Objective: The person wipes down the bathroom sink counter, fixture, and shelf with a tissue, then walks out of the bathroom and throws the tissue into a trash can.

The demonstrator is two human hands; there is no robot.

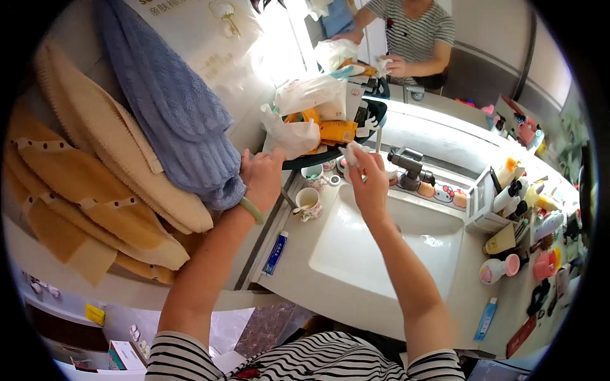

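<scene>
My right hand (370, 184) is closed on a crumpled white tissue (350, 153), pinched at the fingertips above the back left corner of the sink. Beside the left end of a black basket (311, 158) is my left hand (262, 174), its fingers curled; what they grip is hidden. A white plastic bag (293, 136) hangs over the basket near that hand. Orange packets (338, 131) and small boxes fill the rest of the basket. Below my hands, a patterned cup (308, 204) with a brush-like item in it stands on the counter.
The white sink (324, 238) has a dark faucet (412, 170) behind it. Blue towel (171, 108) and tan towels hang at left. A toothpaste tube (275, 253) lies left of the sink, a light-blue tube (486, 319) right. Bottles (508, 197) crowd the right side; a mirror runs behind.
</scene>
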